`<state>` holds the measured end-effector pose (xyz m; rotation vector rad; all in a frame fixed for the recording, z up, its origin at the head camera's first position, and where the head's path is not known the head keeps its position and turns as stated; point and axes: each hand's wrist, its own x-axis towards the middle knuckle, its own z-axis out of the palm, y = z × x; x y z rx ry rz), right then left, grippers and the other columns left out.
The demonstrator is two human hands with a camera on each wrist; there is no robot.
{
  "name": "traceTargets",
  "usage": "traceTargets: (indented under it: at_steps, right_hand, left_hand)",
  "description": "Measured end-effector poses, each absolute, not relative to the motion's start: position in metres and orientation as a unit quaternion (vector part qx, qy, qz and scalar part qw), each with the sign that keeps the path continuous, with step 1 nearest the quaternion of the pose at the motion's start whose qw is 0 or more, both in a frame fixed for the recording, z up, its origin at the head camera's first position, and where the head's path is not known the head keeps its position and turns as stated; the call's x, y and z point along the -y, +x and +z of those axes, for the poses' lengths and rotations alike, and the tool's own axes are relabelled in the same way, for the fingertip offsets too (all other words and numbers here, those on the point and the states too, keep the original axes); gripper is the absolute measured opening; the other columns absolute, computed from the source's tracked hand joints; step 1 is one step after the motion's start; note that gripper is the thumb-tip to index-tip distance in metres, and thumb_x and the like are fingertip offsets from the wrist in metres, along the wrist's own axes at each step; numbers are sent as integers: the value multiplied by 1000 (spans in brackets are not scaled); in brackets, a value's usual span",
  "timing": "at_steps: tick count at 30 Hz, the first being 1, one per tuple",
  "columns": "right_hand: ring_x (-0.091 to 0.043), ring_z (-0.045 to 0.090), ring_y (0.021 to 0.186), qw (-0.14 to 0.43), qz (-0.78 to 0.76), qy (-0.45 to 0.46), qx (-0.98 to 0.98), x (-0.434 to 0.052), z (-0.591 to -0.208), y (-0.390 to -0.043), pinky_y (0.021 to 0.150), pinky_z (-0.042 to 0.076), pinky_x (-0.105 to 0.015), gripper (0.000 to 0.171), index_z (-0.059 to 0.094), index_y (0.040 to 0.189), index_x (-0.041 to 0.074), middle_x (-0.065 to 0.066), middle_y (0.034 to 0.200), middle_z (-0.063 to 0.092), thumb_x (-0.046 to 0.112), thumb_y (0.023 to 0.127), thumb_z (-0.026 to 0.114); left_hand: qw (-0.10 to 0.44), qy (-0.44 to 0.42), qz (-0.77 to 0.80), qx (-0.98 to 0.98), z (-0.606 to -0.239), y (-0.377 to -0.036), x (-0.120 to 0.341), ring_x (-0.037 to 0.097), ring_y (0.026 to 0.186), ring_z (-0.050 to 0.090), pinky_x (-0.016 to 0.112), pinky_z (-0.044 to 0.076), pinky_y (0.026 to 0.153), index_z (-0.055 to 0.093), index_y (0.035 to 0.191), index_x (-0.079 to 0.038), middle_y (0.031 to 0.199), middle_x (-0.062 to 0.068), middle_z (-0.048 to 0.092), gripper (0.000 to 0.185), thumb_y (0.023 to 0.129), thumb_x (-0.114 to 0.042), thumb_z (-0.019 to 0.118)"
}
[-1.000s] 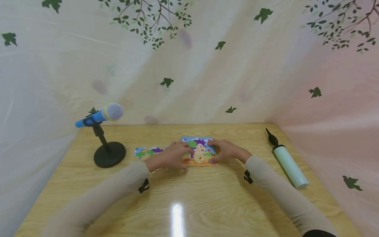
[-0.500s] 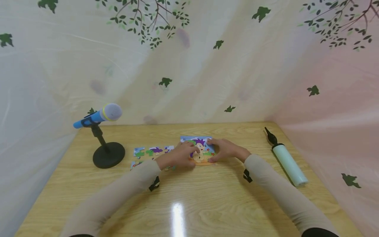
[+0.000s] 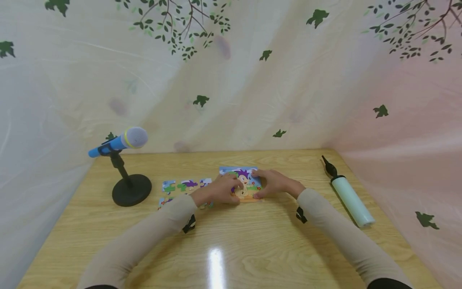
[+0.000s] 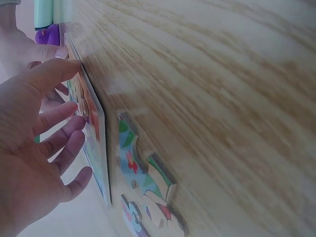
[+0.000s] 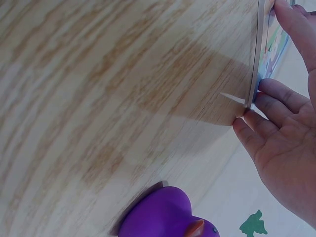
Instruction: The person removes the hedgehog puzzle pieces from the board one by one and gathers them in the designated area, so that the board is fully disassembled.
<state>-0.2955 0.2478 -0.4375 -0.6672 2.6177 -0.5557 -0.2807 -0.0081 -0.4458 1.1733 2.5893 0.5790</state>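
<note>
A jigsaw puzzle board (image 3: 249, 188) with a purple-haired cartoon animal lies flat on the table. My right hand (image 3: 276, 184) holds it at its right edge; in the right wrist view the fingertips (image 5: 254, 118) touch the board's edge. My left hand (image 3: 221, 189) is over the board's left part and hides some of it. In the left wrist view its thumb tip touches the board's near edge, while the other fingers are spread loosely with nothing seen between them. Several loose puzzle pieces (image 3: 187, 184) lie left of the board, partly behind the left wrist.
A blue toy microphone (image 3: 119, 142) on a black stand is at the left. A pale green hand pump (image 3: 353, 200) lies at the right. The right wrist view shows a purple rubber duck (image 5: 158, 215) on the table. A leaf-printed curtain (image 3: 234, 100) hangs behind.
My left hand has shifted right across the board, uncovering more loose pieces on the left, and has then stayed nearly still. The right hand keeps its place at the board's edge.
</note>
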Motion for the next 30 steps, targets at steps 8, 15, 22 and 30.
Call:
traceTargets:
  at_steps: [8, 15, 22, 30]
  right_hand:
    - [-41, 30, 152, 191, -198, -236, -932, -246, -438, -295, 122, 27, -58, 90, 42, 155, 7, -14, 163, 37, 44, 83, 83]
    - [-40, 30, 152, 191, -199, -237, -932, -247, -439, -296, 122, 28, -58, 91, 42, 155, 7, -13, 164, 36, 45, 83, 83]
    - [-40, 30, 152, 191, -201, -239, -930, -247, -439, -296, 122, 28, -58, 91, 42, 155, 6, -14, 164, 36, 45, 83, 83]
    - [-40, 28, 152, 192, -202, -241, -930, -246, -437, -296, 122, 28, -57, 91, 42, 154, 5, -14, 164, 35, 43, 83, 83]
  left_hand:
    - [124, 405, 197, -884, -448, -283, 7, 22, 104, 50, 50, 43, 97, 67, 124, -9, 112, 7, 61, 42, 88, -29, 78]
    - [127, 400, 208, -883, -445, -282, 7, 25, 110, 52, 52, 44, 100, 68, 119, -6, 116, 9, 62, 40, 87, -27, 79]
    - [121, 398, 204, -886, -444, -281, 5, 21, 103, 52, 47, 46, 95, 69, 116, -7, 111, 7, 61, 38, 86, -26, 80]
    - [108, 396, 185, -893, -446, -279, 3, 21, 106, 52, 46, 44, 99, 69, 117, -9, 111, 6, 60, 37, 87, -27, 80]
